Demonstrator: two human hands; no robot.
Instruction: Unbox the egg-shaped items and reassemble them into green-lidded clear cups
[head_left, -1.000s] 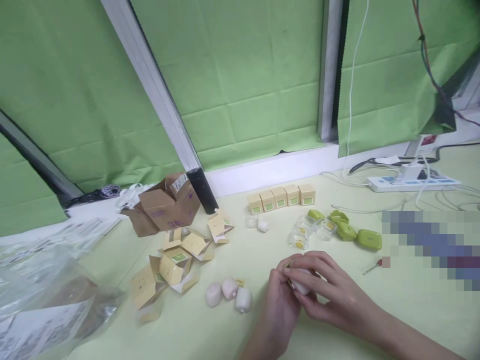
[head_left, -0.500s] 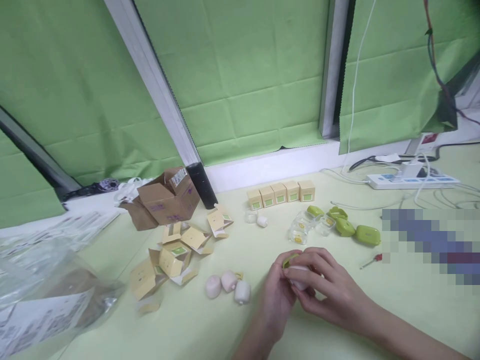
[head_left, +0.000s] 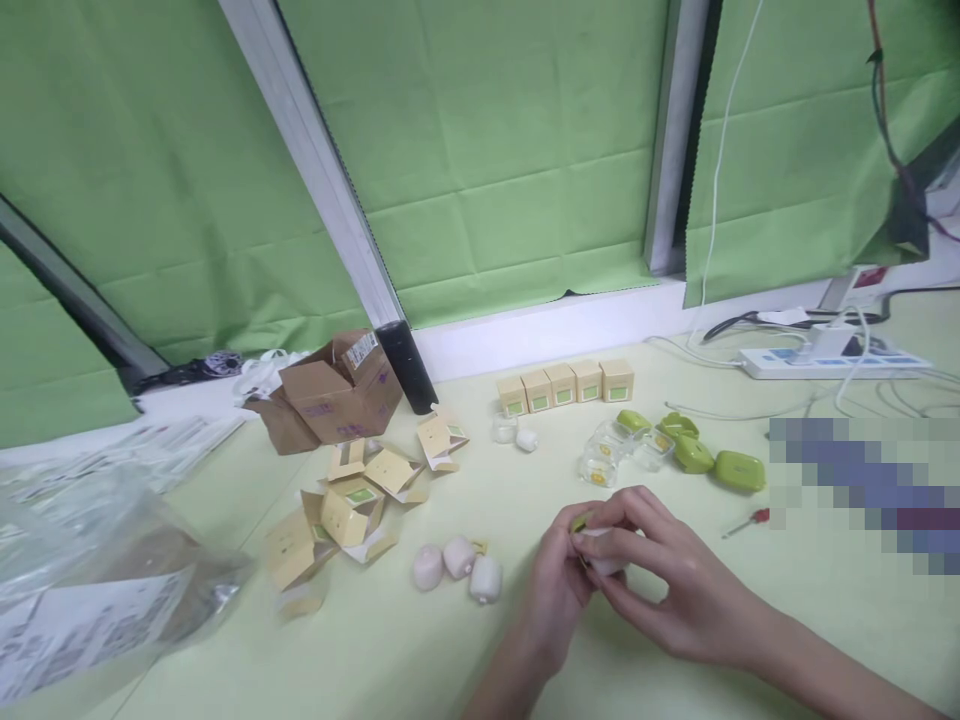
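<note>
Between both hands is a small whitish rounded piece [head_left: 606,563] with a green part [head_left: 580,522] at its upper left; fingers cover much of it. My left hand [head_left: 556,585] wraps around its left side. On its right, my right hand [head_left: 667,570] grips it with thumb and fingers bent over the top. Left of the hands lie three pale rounded pieces [head_left: 486,579], with a yellow-green bit beside them. Beyond the hands are clear plastic containers [head_left: 599,470] with yellow marks and several green cases [head_left: 740,471]. A red-handled screwdriver [head_left: 746,523] lies to the right.
Small yellow boxes [head_left: 564,386] stand in a row at the back. Opened yellow boxes [head_left: 345,515] lie at the left, near a brown cardboard box [head_left: 341,400] and a black cylinder [head_left: 406,368]. A plastic bag [head_left: 135,590] is far left, a power strip [head_left: 780,364] back right.
The view has shifted slightly. My right hand's fingers have moved a little on the whitish rounded piece, and both hands still hold it. The things on the table lie as before.
</note>
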